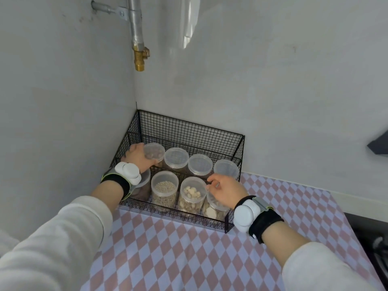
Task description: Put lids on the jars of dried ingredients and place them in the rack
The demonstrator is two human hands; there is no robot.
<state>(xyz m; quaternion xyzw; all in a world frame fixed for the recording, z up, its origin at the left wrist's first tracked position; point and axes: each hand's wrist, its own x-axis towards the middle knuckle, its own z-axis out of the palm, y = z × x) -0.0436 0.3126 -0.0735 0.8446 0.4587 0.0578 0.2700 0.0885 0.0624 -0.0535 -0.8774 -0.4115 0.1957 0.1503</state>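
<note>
A black wire rack (189, 131) stands in the wall corner on the checked cloth and holds several clear lidded jars in two rows. My left hand (137, 155) grips the back-left jar (154, 152) of brown pieces from its left side. My right hand (223, 191) hovers over the front-right jar (214, 210), fingers loosely curled and touching the lid rim of the jar of pale chunks (192, 193). A jar of small grains (164, 189) stands front centre. Another front jar (143, 185) is partly hidden under my left wrist.
The pink-and-white checked tablecloth (178, 253) covers the table in front of the rack. A pipe with a brass valve (140, 55) hangs in the corner above. The table's right edge drops to a dark area (373, 238).
</note>
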